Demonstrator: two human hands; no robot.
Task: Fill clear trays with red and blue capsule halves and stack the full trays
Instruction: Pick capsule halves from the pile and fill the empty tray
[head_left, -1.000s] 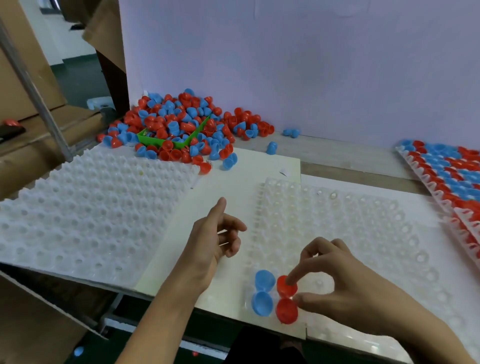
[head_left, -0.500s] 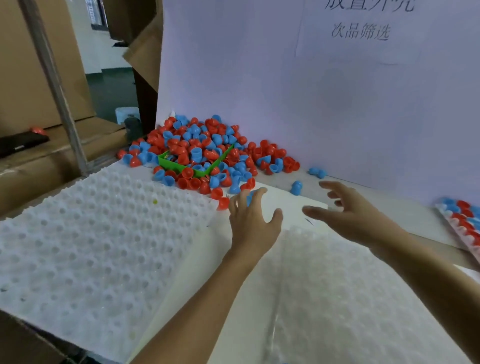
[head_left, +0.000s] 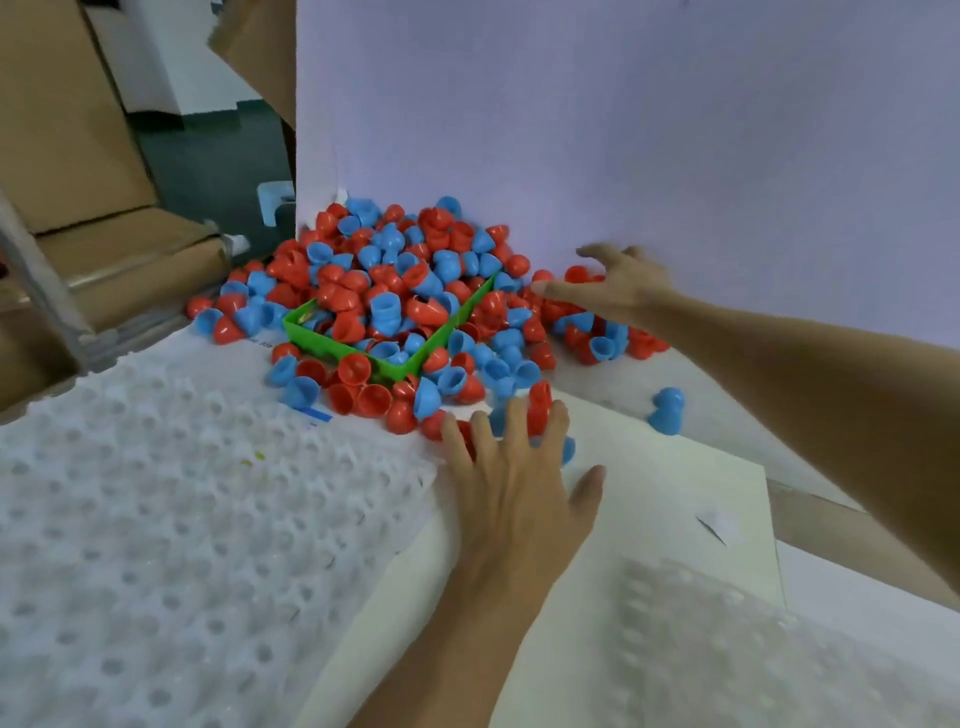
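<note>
Both hands reach into the capsule pile at center frame, left hand and right hand with fingers spread, gripping nothing. A hasty scoop could scatter halves off the table.

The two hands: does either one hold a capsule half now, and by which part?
Nothing is held. The left hand and the right hand reach with spread fingers over the capsule pile.

Two hands are showing: left hand and right hand. Two clear trays are lying in view, left tray and right tray. One green bin is sitting in one capsule pile, halves too numerous to count.
</note>
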